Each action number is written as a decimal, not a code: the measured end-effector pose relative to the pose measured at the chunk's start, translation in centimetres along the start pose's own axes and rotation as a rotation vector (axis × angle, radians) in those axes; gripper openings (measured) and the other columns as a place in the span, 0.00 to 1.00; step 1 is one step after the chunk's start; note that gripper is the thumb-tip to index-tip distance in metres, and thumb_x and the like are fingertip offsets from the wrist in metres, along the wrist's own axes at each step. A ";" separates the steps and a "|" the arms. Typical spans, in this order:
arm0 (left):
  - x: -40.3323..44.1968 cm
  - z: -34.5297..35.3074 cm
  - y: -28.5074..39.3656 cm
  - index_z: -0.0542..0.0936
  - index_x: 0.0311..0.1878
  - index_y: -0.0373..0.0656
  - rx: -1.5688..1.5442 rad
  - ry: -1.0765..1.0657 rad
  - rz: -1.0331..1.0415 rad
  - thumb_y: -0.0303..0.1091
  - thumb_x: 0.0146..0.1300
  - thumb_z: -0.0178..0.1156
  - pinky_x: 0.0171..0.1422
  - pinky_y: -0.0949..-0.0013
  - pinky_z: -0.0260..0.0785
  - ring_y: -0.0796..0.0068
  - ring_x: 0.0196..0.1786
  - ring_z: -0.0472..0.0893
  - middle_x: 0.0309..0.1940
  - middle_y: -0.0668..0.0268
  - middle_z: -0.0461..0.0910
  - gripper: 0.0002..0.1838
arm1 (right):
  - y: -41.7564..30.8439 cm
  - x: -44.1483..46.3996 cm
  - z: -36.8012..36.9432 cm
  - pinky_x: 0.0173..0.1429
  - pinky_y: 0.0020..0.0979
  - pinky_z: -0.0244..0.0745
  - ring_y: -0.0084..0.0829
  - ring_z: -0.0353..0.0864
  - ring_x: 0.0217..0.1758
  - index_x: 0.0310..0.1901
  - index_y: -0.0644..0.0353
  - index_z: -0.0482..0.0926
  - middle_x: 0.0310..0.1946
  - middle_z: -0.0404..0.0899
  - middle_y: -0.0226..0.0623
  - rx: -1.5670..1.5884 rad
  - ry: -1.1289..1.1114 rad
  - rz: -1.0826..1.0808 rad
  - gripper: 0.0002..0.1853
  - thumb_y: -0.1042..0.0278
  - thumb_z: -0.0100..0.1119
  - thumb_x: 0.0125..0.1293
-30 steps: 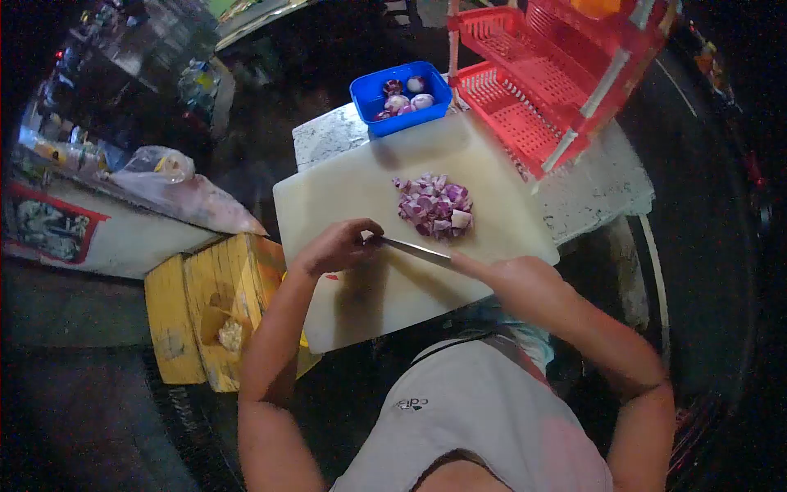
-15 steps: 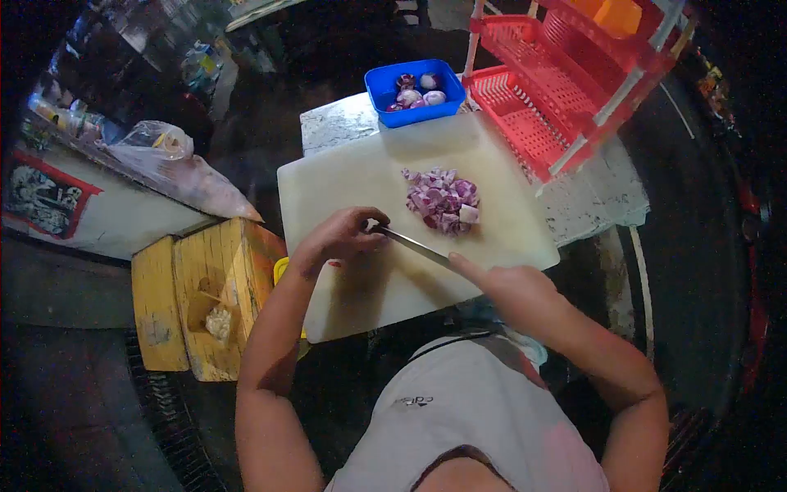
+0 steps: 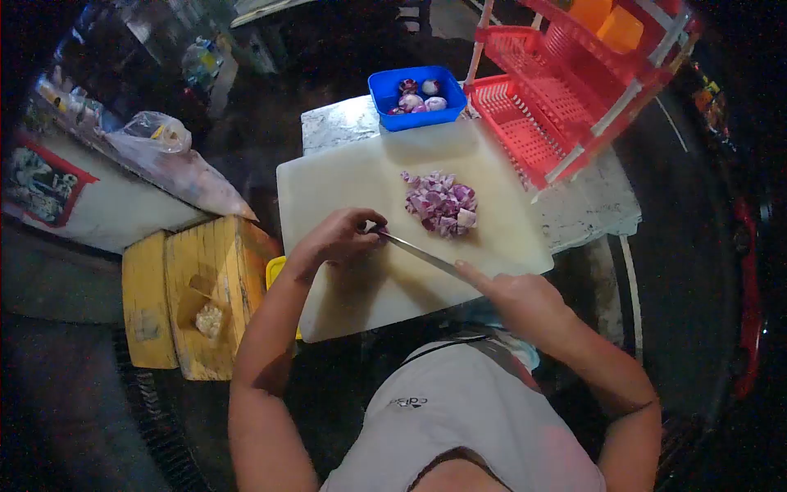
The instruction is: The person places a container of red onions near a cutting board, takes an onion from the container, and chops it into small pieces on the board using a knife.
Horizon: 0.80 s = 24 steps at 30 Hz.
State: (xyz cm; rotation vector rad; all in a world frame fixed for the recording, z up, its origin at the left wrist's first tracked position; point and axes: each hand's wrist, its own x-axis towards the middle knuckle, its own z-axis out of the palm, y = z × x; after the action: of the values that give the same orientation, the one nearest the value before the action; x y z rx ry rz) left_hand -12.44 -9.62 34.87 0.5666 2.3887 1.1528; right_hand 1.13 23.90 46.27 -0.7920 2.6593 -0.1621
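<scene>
My right hand [image 3: 525, 299] is closed around the handle of a knife [image 3: 422, 256], its index finger stretched along the top of the blade. The blade slants up and left across the cutting board [image 3: 492, 246], its tip reaching the fingers of my left hand [image 3: 340, 235]. Those left fingers are curled together low over the board; whatever lies inside them is hidden. Beyond the knife, a heap of chopped red onion [image 3: 440, 203] rests on the white board.
A blue container [image 3: 418, 121] with several peeled onions stands behind the board. Red basket shelves [image 3: 533, 135] rise at the back right. Yellow wooden boxes [image 3: 147, 303] sit at the left, with a small open box of pale pieces [image 3: 209, 320]. A plastic bag [image 3: 160, 135] lies farther back.
The view has shifted slightly. The knife and both hands keep nearly the same place on the board, and the onion heap looks unchanged.
</scene>
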 end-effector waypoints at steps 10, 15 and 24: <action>-0.3 0.0 0.5 0.85 0.57 0.44 -0.006 -0.009 -0.043 0.34 0.63 0.73 0.45 0.65 0.75 0.73 0.36 0.79 0.31 0.63 0.82 0.19 | -1.5 2.1 1.0 0.36 0.50 0.80 0.50 0.87 0.34 0.80 0.41 0.57 0.32 0.83 0.44 0.009 -0.025 0.002 0.44 0.76 0.57 0.63; -0.6 -0.5 0.1 0.83 0.60 0.44 0.089 0.007 0.091 0.35 0.60 0.75 0.52 0.61 0.78 0.66 0.45 0.83 0.42 0.58 0.84 0.24 | -1.0 1.2 0.5 0.37 0.50 0.80 0.49 0.87 0.34 0.81 0.44 0.55 0.31 0.83 0.44 -0.026 -0.046 0.031 0.44 0.77 0.57 0.62; -1.1 -0.5 1.1 0.83 0.61 0.48 0.137 -0.020 0.072 0.29 0.58 0.74 0.57 0.59 0.78 0.62 0.48 0.83 0.48 0.56 0.83 0.25 | -0.7 0.3 -0.1 0.37 0.48 0.81 0.48 0.86 0.33 0.81 0.42 0.55 0.31 0.82 0.43 -0.066 0.015 -0.015 0.47 0.78 0.59 0.60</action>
State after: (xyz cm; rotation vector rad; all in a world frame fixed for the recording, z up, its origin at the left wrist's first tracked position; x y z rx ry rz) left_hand -11.63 -9.86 36.28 0.7112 2.4615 1.0122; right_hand 1.24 23.20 46.39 -0.8347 2.6855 -0.0849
